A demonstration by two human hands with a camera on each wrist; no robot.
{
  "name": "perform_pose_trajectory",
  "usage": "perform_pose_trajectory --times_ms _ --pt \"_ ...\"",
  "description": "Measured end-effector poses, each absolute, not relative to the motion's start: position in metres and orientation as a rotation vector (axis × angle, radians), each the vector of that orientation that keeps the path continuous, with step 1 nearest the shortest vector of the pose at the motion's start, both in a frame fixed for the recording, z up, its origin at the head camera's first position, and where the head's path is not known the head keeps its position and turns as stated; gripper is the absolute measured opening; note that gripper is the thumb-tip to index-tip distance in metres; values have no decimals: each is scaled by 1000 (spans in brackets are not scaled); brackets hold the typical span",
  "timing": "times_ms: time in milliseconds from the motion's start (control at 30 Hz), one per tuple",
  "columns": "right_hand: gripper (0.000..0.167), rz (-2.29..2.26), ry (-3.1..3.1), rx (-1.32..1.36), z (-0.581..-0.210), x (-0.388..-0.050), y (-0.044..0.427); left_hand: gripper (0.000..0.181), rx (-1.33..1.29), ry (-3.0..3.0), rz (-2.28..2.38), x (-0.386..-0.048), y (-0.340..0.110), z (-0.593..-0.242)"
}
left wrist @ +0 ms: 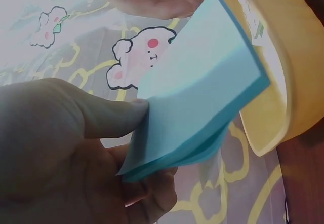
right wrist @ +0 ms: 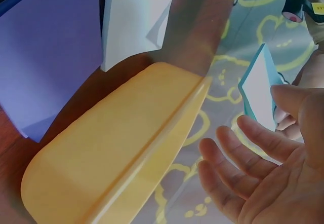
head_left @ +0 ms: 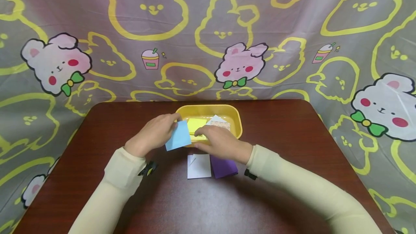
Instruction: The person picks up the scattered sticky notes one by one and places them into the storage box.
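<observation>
My left hand [head_left: 156, 133] pinches a pad of light blue sticky notes [head_left: 178, 136], thumb on the top face and fingers beneath, as the left wrist view shows. The pad [left wrist: 202, 72] is tilted beside the left end of a yellow plastic tray [head_left: 240, 122]. Over the tray's front rim, my right hand [head_left: 221, 142] has its fingers loosely spread and holds nothing. Its fingertips are close to the blue pad; contact cannot be made out. Inside the tray lie yellow sticky notes [head_left: 196, 124] and a patterned paper pad [head_left: 221, 124], partly hidden by the right hand.
In front of the tray, a white pad [head_left: 199, 167] with a folded-looking corner lies on the dark wooden table [head_left: 276, 125]. Just right of it is a purple pad [head_left: 224, 168]. A patterned curtain [head_left: 195, 53] hangs behind the table.
</observation>
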State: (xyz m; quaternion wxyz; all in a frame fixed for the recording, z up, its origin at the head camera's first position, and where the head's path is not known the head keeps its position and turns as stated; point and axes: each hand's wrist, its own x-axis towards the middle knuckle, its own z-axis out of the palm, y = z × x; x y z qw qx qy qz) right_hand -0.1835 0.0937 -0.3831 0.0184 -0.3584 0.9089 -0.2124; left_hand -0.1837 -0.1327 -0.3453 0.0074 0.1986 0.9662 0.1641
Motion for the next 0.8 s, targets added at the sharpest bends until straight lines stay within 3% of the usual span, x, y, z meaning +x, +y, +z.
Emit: perform_pose_trajectory --times_ms 800 --pt "38 -667 2840 -1035 -385 -202 104 25 641 3035 593 -205 -125 -345"
